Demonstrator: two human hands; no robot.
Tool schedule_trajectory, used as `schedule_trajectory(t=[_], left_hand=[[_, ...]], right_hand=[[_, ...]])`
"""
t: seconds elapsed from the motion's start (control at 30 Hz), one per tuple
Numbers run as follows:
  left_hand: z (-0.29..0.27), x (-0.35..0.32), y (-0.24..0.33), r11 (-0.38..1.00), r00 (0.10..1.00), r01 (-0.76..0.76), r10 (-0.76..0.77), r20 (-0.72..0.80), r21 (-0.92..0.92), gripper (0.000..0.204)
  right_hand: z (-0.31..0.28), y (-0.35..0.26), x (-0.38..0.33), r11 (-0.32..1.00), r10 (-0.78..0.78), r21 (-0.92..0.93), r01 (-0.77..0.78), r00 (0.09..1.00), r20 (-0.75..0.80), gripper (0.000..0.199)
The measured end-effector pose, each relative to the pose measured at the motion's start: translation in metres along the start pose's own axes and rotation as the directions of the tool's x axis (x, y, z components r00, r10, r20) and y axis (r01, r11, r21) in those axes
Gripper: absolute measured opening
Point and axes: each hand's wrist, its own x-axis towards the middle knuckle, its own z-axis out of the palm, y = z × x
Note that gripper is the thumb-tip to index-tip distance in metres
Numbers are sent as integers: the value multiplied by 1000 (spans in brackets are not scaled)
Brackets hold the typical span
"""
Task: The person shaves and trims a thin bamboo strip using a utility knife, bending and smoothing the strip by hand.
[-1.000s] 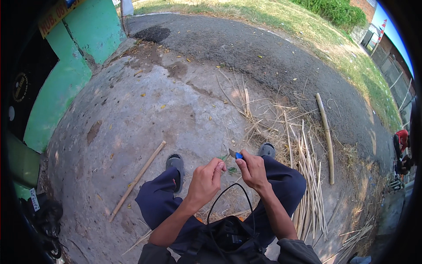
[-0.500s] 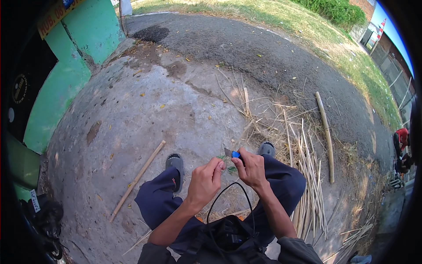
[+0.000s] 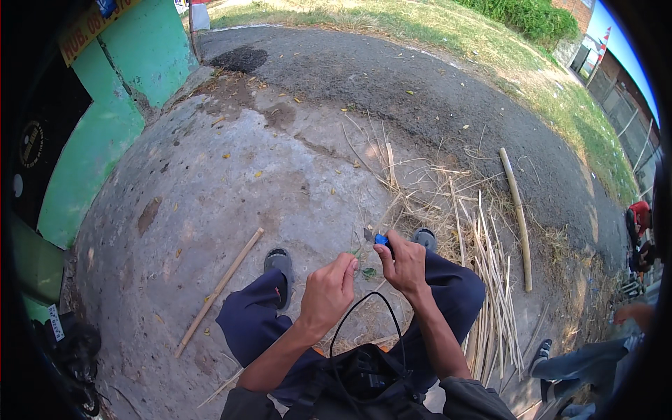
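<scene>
Now drawn slightly aside above the concrete [image 3: 231, 196], the right hand [image 3: 406, 266] grips a blue-handled knife [image 3: 381, 240], its blade clear of the green sliver [image 3: 355, 253] pinched by the left hand [image 3: 327, 290].

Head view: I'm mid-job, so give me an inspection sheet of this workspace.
Surface: stained concrete ground, meeting dark asphalt farther out.
Job's things: blue-handled knife in the right hand; anything at the left fingertips is too small to identify.
Clutter: pale strips and a pole lying on the right; a stick on the left; dry scraps ahead.
Hands: right closed round the handle; left hand closed, fingers pinched.
Cables: black cord looping up just below the hands.
Surroundings: green wall at left; another person's legs at lower right.
</scene>
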Motion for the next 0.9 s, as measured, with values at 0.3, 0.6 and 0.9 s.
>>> schedule_trajectory(t=[0.3, 0.6, 0.9], left_hand=[[-1, -10, 6, 1000, 999, -26, 26, 28, 13, 4], [-10, -25, 3, 998, 991, -34, 28, 127, 46, 12], [-20, -20, -35, 952, 990, 54, -90, 108, 300, 15]], right_hand=[[-15, 24, 18, 987, 146, -44, -152, 982, -123, 39], [-22, 117, 29, 814, 581, 116, -569, 793, -184, 60], [-10, 74, 13, 802, 532, 337, -494, 846, -26, 48]])
